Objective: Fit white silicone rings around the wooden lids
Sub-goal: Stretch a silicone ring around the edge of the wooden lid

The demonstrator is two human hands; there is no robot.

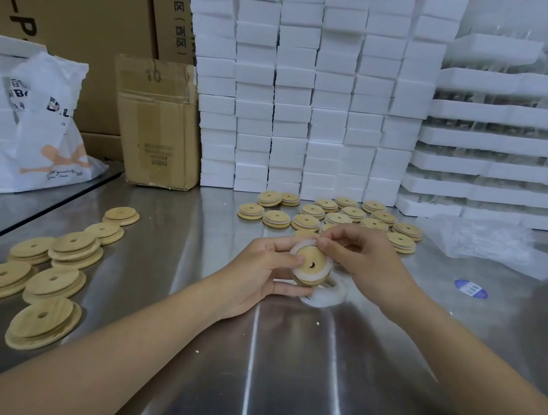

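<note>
Reaching in from the bottom edge, two bare forearms meet at frame centre above a steel table (284,369). Lower left: a loose spread of bare wooden lids (48,272), overlapping, each with a small centre hole. Centre: left hand (259,274) grips one wooden lid (311,261) by its rim, thumb on the face near the hole, fingers curled underneath. Right hand (366,259) pinches a white silicone ring (302,244) at the lid's upper edge; the ring lies partway around the rim, how fully seated cannot be told. Just below the held lid, more white rings (327,296) rest on the table. Right of the hands, a blue oval sticker (470,288) and crumpled clear plastic (483,242). Behind the hands, upper centre: a cluster of lids already ringed (352,213), lying flat, some touching. Left edge: printed white bag (46,125); beside it a worn cardboard box (157,122). Along the back: tall stacks of white foam blocks (310,93), with foam trays (506,146) layered at the right.
</note>
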